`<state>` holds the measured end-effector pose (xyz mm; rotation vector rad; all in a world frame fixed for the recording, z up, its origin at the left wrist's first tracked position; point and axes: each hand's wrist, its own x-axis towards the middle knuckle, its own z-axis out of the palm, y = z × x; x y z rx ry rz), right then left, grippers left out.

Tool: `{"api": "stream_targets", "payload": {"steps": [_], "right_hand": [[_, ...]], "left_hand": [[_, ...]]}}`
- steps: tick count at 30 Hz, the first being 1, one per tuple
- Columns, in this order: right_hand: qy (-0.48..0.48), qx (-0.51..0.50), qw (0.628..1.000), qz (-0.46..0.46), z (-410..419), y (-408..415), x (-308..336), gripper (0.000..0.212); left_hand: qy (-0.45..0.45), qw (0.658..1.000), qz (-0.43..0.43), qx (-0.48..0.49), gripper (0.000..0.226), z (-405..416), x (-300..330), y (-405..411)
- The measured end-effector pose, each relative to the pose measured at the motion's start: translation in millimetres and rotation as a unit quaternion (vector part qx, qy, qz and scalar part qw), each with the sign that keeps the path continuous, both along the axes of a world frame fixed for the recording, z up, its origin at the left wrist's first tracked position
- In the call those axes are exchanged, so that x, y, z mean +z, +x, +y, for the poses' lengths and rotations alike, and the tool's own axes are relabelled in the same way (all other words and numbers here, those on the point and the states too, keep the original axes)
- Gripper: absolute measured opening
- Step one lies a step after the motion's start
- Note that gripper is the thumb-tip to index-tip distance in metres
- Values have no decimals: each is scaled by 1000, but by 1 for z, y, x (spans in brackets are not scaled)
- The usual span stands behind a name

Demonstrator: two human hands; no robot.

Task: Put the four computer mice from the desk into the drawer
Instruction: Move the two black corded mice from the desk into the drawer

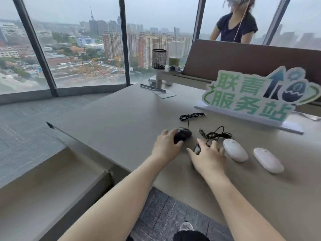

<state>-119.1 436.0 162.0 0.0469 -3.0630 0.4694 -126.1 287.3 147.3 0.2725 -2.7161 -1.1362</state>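
Our left hand (166, 145) curls over the black corded mouse (182, 135), gripping it | our right hand (208, 153) spreads flat over a dark mouse (197, 148), grip unclear | two white mice (235, 150) at its 3 o'clock on the bench (121, 119) | four mice counted | one open drawer (43, 185) at 8 o'clock.

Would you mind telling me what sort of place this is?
Probably a high-rise office or service desk: floor-to-ceiling windows look down over a city, a desk carries computer mice and a standing green sign, and a mesh pen holder sits on a shelf.
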Motion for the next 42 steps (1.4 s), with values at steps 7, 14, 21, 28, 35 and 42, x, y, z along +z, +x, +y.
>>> {"api": "stream_targets", "payload": {"steps": [7, 14, 21, 28, 35, 42], "right_hand": [[-10, 23, 1000, -17, 3, -12, 1, 45], [-180, 131, 969, 110, -16, 3, 20, 45], [-374, 246, 880, 157, -102, 78, 103, 56], [-422, 365, 827, 66, -202, 140, 91, 57], [-375, 410, 829, -69, -291, 158, 3, 57], [-141, 378, 898, -174, -358, 131, -92, 59]], "left_hand": [[-134, 990, 21, 38, 47, 14, -5, -31], [25, 973, 200, 117, 42, -34, 48, 29], [9, 929, 320, 188, 38, -116, 125, 135], [-13, 906, 291, 307, 36, -202, 98, 228], [0, 906, 134, 402, 39, -274, -15, 259], [55, 894, -52, 441, 47, -309, -118, 251]]}}
